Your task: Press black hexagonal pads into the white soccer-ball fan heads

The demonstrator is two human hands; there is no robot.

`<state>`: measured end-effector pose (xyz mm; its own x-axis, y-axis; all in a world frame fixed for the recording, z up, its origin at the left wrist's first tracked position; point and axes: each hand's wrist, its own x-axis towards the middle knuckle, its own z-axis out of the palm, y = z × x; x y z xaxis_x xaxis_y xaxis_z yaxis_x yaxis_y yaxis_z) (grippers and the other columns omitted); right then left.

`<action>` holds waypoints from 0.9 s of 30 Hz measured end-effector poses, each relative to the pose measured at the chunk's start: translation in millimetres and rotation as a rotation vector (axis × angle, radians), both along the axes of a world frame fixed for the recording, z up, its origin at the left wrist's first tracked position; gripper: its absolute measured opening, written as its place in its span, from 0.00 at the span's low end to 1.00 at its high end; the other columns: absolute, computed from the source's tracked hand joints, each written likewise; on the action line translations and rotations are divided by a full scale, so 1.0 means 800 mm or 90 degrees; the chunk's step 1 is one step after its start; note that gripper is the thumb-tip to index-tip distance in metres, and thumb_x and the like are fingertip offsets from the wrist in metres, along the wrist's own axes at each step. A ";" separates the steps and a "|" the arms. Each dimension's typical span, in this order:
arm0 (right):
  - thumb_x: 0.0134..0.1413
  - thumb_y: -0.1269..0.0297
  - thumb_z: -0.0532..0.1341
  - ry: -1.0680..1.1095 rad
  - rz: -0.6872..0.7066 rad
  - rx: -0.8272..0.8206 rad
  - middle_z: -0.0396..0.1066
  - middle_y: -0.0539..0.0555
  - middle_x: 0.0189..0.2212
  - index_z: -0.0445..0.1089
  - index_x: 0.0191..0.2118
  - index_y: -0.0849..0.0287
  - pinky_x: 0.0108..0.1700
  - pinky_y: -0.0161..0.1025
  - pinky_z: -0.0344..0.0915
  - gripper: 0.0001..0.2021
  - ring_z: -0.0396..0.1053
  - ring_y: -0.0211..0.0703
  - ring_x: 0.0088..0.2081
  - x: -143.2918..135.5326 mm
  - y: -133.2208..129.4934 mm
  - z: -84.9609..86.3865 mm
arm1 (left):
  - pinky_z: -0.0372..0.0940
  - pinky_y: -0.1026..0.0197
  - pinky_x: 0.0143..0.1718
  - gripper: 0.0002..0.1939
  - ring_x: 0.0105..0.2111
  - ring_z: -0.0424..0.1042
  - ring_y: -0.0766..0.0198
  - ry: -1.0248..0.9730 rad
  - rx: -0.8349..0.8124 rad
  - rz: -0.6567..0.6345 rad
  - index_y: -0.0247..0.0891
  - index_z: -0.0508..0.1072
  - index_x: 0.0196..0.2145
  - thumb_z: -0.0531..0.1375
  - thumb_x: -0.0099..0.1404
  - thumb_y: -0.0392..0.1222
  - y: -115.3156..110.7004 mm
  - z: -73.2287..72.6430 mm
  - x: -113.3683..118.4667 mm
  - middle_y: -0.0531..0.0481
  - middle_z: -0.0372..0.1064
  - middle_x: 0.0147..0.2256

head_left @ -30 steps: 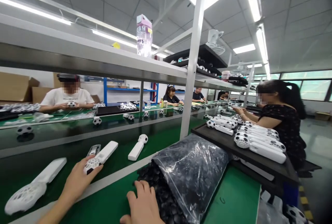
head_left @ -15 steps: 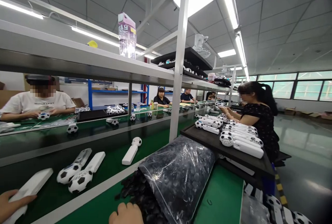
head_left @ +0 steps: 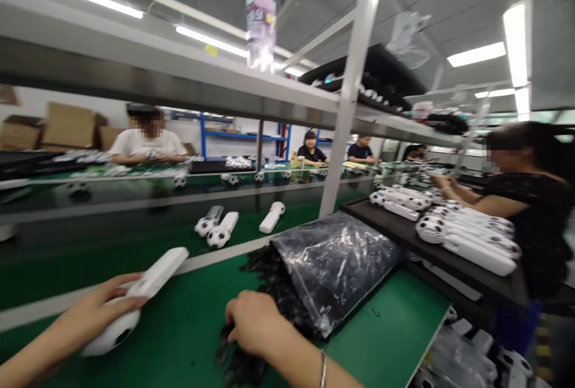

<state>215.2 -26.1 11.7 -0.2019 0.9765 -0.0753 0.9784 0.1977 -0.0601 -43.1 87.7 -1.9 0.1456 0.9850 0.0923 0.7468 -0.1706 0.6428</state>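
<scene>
My left hand (head_left: pixel 105 310) grips a white handheld device (head_left: pixel 159 271) with a rounded black-and-white football-patterned end, tilted above the green work surface (head_left: pixel 179 340). My right hand (head_left: pixel 254 319), fingers curled, is at a pile of small black pieces (head_left: pixel 281 280); whatever its fingertips pinch is too small or hidden to name. The pieces spill from the mouth of a clear plastic bag (head_left: pixel 336 262) that lies on the green surface, full of more dark pieces.
Beyond a pale strip, more football-ended devices (head_left: pixel 220 232) lie on the green line. A black tray (head_left: pixel 476 274) at right carries several. A white post (head_left: pixel 348 118) rises behind the bag to a shelf (head_left: pixel 179 79). Several people sit across, and another person (head_left: pixel 530 196) is at right.
The view has turned left and down. My left hand has brought the white device inward over the near green surface. My right hand shows more fully, its fingers curled at the black pieces.
</scene>
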 end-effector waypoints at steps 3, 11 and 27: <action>0.43 0.65 0.63 0.037 0.016 0.050 0.72 0.53 0.32 0.71 0.33 0.55 0.31 0.35 0.62 0.07 0.70 0.44 0.33 0.001 -0.009 -0.002 | 0.64 0.53 0.42 0.31 0.47 0.65 0.46 -0.024 -0.099 -0.002 0.43 0.66 0.49 0.55 0.50 0.60 -0.062 0.008 0.011 0.44 0.61 0.51; 0.51 0.70 0.54 0.046 0.044 0.116 0.68 0.55 0.31 0.69 0.31 0.56 0.30 0.36 0.57 0.07 0.67 0.44 0.35 -0.002 -0.008 -0.011 | 0.62 0.57 0.47 0.38 0.55 0.55 0.50 0.043 -0.156 -0.252 0.52 0.53 0.57 0.60 0.49 0.42 -0.183 0.027 0.032 0.50 0.41 0.60; 0.56 0.70 0.51 0.060 0.034 0.115 0.68 0.53 0.35 0.69 0.37 0.56 0.35 0.35 0.55 0.10 0.65 0.42 0.38 0.008 0.006 -0.025 | 0.45 0.43 0.53 0.17 0.45 0.59 0.52 0.417 0.242 -0.411 0.45 0.67 0.41 0.57 0.51 0.37 -0.122 0.031 0.045 0.47 0.62 0.42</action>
<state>221.5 -21.5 -8.5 -0.2514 0.9603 0.1212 0.9581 0.2647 -0.1099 -7.4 -10.3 23.0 0.7784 0.6205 0.0955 0.6261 -0.7785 -0.0448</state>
